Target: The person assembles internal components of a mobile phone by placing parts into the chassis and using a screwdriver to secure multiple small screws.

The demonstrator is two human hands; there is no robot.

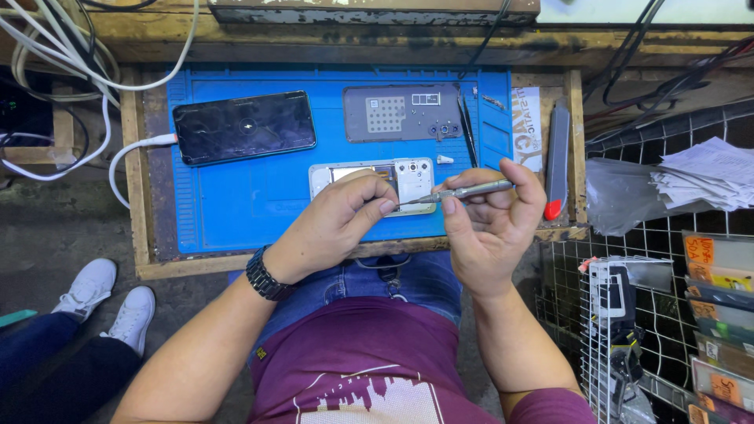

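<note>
a: right hand (pixel 491 216) pinching a slim metal screwdriver (pixel 465 191), tip down at the opened white phone (pixel 412 182)?

b: yes, clenched around the shaft. left hand (pixel 338 220) curled over the same phone, fingertips pressed near the tip, perhaps gripping a tiny part, too small to tell.

a: phone's place?

b: flat on the blue mat (pixel 236 212), below the grey back cover (pixel 402 113), right of the dark charging phone (pixel 244 126).
</note>
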